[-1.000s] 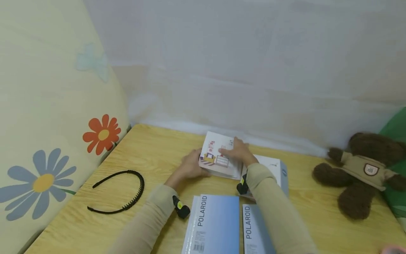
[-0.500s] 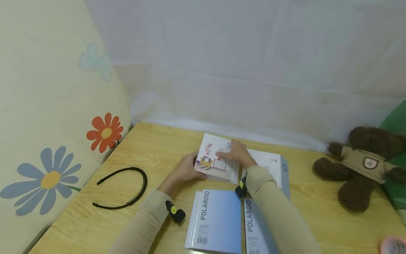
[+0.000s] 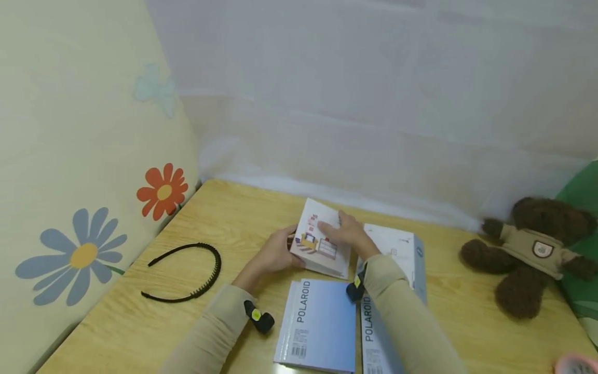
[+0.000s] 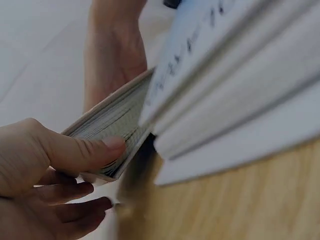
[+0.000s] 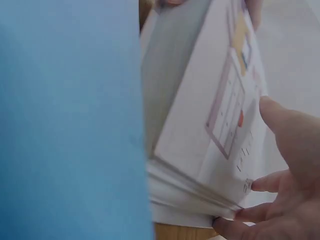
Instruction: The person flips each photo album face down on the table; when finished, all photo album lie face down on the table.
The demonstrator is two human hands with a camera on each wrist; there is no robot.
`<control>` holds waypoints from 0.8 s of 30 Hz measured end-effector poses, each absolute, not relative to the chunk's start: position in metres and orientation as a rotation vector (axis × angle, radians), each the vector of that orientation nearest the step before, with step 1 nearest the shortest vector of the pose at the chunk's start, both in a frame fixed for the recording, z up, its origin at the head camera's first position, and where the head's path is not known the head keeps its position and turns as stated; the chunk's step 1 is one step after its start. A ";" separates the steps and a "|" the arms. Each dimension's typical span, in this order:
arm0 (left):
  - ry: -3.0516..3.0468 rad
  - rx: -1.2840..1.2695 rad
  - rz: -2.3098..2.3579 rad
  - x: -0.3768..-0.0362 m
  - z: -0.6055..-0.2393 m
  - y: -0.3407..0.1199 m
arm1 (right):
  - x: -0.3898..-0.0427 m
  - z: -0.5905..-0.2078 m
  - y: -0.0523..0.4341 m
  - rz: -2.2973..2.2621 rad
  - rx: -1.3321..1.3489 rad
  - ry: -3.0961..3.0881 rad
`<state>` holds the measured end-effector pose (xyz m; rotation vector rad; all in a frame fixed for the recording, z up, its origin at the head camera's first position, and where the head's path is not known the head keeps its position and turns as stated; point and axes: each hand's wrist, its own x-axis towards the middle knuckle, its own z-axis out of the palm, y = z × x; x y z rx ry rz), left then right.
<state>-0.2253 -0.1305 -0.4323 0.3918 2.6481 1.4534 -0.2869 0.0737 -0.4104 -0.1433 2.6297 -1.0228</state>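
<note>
A thick white book (image 3: 317,253) with a colourful drawing on its cover is tilted between both hands over the table's far half. My left hand (image 3: 274,251) grips its left side; in the left wrist view the thumb (image 4: 85,150) presses on the page edges (image 4: 107,127). On the right side, my right hand (image 3: 349,232) holds it with the thumb on the cover and the fingers round the edge. White books (image 3: 390,240) lie just right of it. Nearer me are blue-white books marked POLAROID (image 3: 327,322), and another POLAROID book (image 3: 374,332), partly hidden by the right sleeve.
A black toothed headband (image 3: 217,265) lies on the wooden table (image 3: 252,208) at the left. A brown teddy bear (image 3: 518,291) in a tan shirt sits at the right against a green cushion (image 3: 579,223). A pink round object (image 3: 572,363) shows at the bottom right corner.
The book has come slightly nearer me and tilted more steeply. My right thumb now lies higher on the cover. The view has shifted a little.
</note>
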 end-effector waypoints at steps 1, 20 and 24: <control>2.619 0.405 1.481 -0.225 -0.429 -0.129 | -0.287 -0.411 0.074 -1.046 -0.139 2.629; 2.857 0.949 0.975 -0.207 -0.364 -0.099 | -0.284 -0.389 0.098 -1.762 -0.218 2.092; 2.886 1.048 0.836 -0.206 -0.359 -0.090 | -0.283 -0.384 0.107 -1.794 -0.219 2.069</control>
